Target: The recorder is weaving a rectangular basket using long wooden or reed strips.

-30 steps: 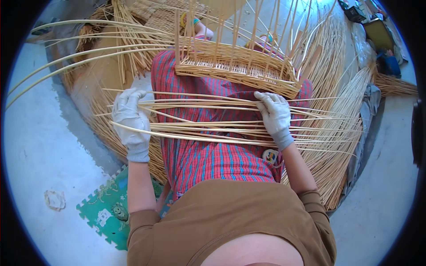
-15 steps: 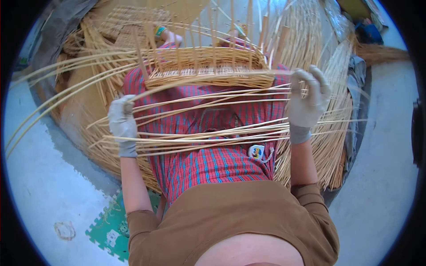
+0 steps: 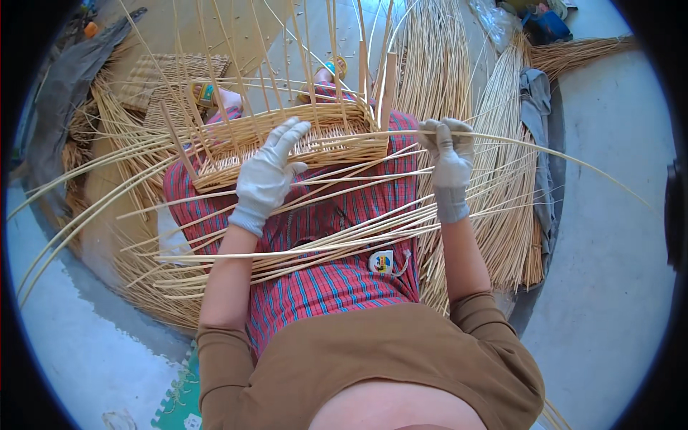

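Observation:
A rectangular wicker basket (image 3: 351,152) rests tilted across my thighs, with tall upright stakes rising from its walls. My left hand (image 3: 269,175), in a pale glove, lies over the near wall with its fingers stretched out and slightly apart. To the right, my gloved right hand (image 3: 448,161) pinches a long, pale wicker rod (image 3: 552,150). That rod runs from the basket's near side through my fingers and bows down to the right. Several loose wicker rods (image 3: 337,247) lie across my lap below both hands, over the red checked cloth (image 3: 337,283).
Large bundles of rods (image 3: 437,64) spread on the floor ahead and right. Woven panels (image 3: 172,82) lie at the far left by my feet. Grey cloth (image 3: 537,100) edges the right-hand pile, and a green mat (image 3: 183,394) shows at lower left.
My left hand has moved right and forward onto the basket wall, its fingers now extended. My right hand has shifted left and closed on the rod. The basket appears farther left and more tilted.

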Tool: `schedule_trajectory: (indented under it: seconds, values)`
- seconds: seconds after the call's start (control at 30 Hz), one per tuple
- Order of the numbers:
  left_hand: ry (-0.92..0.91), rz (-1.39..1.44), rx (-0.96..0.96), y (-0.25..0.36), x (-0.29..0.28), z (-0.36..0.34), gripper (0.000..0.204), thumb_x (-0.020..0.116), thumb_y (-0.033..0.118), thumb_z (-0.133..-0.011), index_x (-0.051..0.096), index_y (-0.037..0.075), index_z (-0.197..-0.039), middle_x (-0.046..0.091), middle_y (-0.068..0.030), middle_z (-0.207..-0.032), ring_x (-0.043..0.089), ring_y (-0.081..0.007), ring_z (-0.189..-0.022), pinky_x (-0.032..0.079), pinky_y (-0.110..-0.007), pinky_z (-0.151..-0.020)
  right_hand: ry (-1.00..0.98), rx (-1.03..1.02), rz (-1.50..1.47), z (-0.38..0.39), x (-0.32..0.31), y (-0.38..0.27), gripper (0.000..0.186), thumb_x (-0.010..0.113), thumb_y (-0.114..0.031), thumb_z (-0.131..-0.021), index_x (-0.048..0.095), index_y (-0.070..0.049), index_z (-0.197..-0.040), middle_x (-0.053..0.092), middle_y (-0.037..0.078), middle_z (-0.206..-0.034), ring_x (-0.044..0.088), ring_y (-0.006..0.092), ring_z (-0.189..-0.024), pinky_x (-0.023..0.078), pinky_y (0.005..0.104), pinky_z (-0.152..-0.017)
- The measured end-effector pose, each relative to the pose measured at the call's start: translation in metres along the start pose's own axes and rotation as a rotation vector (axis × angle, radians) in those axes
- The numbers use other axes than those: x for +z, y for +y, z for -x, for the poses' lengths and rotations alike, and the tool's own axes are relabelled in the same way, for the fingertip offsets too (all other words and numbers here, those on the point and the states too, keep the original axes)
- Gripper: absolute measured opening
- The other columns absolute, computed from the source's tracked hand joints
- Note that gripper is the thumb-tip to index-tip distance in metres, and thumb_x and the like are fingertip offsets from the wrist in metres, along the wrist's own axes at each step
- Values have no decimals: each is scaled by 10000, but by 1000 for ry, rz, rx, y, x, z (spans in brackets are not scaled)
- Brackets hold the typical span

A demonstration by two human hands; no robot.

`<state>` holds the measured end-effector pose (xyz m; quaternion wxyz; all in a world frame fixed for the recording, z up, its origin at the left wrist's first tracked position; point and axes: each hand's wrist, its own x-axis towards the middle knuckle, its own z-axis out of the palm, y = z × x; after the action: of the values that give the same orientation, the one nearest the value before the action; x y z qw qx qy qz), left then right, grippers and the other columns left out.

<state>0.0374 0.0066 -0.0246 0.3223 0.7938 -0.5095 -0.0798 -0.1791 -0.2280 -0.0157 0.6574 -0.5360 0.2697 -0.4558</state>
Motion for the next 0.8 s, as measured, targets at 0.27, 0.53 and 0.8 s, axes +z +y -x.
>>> schedule_trajectory:
  seconds: [0.27,0.53,0.8]
  values:
    - [11,-243,-28,-13,0,-6,864,806,180,-743,438,294,-1516,509,17,-1526,668,-268,-1153,576,-375,-893,-40,182,-118,21,4,40,140,624,-124,-1017,575,-70,-1136,735,146,-991,743,257,-911,655,362,-749]
    - [-45,941,-563,27,46,-28,534,626,153,-1008,430,92,-1500,573,-151,-1422,605,-98,-539,457,-241,-363,-84,269,-189,1,-3,51,90,632,-95,-1007,595,-84,-1089,727,118,-995,734,228,-939,663,343,-763]
    - [28,960,-659,7,93,-25,171,615,225,-1028,628,61,-1074,650,-37,-775,473,-94,-362,343,-260,-290,-376,-172,254,-39,84,33,298,597,59,-944,564,-52,-1218,671,138,-1147,645,225,-1130,509,317,-991]
